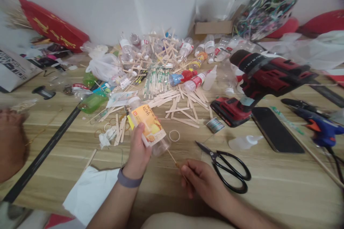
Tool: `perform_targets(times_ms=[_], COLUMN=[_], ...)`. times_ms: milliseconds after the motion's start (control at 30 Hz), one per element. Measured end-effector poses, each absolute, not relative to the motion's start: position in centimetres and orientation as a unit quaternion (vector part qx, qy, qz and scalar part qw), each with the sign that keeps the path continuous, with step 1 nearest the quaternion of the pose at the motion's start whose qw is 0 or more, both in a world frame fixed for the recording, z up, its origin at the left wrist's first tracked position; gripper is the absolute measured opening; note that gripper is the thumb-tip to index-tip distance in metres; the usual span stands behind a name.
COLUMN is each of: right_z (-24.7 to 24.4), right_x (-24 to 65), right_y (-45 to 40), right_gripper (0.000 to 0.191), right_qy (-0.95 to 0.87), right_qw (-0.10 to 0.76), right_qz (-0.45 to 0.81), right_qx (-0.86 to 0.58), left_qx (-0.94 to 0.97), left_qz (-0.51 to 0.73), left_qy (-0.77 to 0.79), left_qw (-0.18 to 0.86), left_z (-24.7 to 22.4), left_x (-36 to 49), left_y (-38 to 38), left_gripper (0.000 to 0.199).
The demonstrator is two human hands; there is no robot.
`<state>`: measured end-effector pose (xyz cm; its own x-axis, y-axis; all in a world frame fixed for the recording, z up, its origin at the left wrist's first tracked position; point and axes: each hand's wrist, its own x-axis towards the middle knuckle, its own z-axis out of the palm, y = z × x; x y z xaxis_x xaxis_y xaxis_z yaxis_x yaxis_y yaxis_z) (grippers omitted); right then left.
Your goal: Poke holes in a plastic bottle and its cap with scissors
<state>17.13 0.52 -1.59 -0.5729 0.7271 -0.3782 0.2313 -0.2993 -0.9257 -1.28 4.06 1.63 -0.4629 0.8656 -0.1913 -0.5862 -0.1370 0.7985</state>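
My left hand (139, 146), with a purple band on its wrist, is wrapped round a clear plastic bottle (160, 146) with a yellow label. The bottle lies tilted, its neck pointing away from me and its base toward my right hand (200, 179). That hand pinches a thin wooden skewer (172, 156), whose far end meets the bottle's base; whether it passes through the plastic I cannot tell. Something yellowish sits on the skewer by my fingertips. Black-handled scissors (228, 168) lie just right of my right hand. A pale ring (174, 135) rests beside the bottle.
A red cordless drill (258, 82) stands at right, near a phone (276, 128) and a blue glue gun (322, 125). Wooden sticks (185, 109) and several bottles (185, 48) cover the back. At far left is another person's hand (12, 143). White paper (91, 193) lies front left.
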Motion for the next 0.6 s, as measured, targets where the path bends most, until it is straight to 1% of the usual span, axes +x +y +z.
perform_targets(times_ms=[100, 167, 233, 300, 467, 533, 600], right_z=[-1.61, -1.65, -1.72, -1.81, -2.06, -2.06, -1.95], right_x=[17.01, 17.04, 17.12, 17.17, 16.98, 16.94, 16.99], right_y=[0.44, 0.46, 0.52, 0.55, 0.51, 0.52, 0.58], right_gripper=[0.073, 0.067, 0.058, 0.054, 0.067, 0.070, 0.065], right_qy=[-0.540, -0.550, -0.571, -0.583, -0.539, -0.538, -0.554], right_qw=[0.185, 0.202, 0.212, 0.213, 0.171, 0.180, 0.198], right_qz=[0.705, 0.677, 0.638, 0.624, 0.716, 0.714, 0.688], right_qx=[-0.421, -0.445, -0.472, -0.474, -0.409, -0.410, -0.425], left_qx=[0.160, 0.161, 0.163, 0.164, 0.147, 0.142, 0.143], left_qz=[0.737, 0.737, 0.737, 0.736, 0.735, 0.736, 0.736], left_qy=[0.436, 0.439, 0.441, 0.444, 0.445, 0.445, 0.443], left_qw=[0.491, 0.488, 0.485, 0.484, 0.490, 0.491, 0.492], left_z=[1.63, 1.63, 1.61, 1.61, 1.75, 1.81, 1.84], left_x=[-1.29, -1.34, -1.36, -1.33, -1.10, -1.07, -1.09], left_y=[4.13, 4.20, 4.21, 4.17, 4.02, 4.02, 4.05], left_gripper=[0.040, 0.042, 0.043, 0.042, 0.042, 0.041, 0.038])
